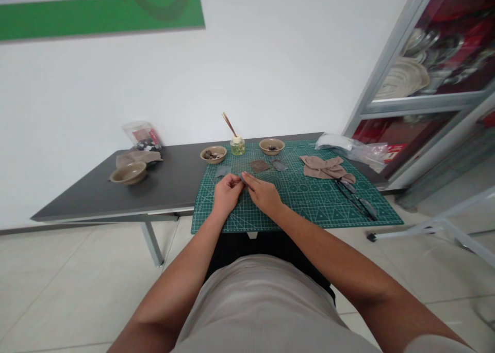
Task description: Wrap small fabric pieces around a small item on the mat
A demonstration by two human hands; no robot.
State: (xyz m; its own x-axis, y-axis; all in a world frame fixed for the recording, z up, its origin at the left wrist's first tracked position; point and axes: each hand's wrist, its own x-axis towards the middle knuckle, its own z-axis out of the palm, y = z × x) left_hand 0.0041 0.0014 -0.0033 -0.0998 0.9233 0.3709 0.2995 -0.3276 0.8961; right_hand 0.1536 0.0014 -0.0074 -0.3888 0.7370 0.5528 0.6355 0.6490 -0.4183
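My left hand (227,193) and my right hand (265,193) meet over the green cutting mat (286,203), fingertips pinched close together. A small dark greyish thing (242,177) shows between them, too small and blurred to name. Just behind my left hand lies a flat grey piece (223,171), partly covered by the fingers. A brown square piece (259,165) and another grey piece (279,164) lie flat beyond my right hand.
Two small bowls (213,155) with dark bits flank a glass jar (237,145) holding sticks. To the right are a brown cloth (323,167), glasses (358,201) and a plastic bag (348,147). Another bowl (129,174) and a filled bag (143,135) stand left.
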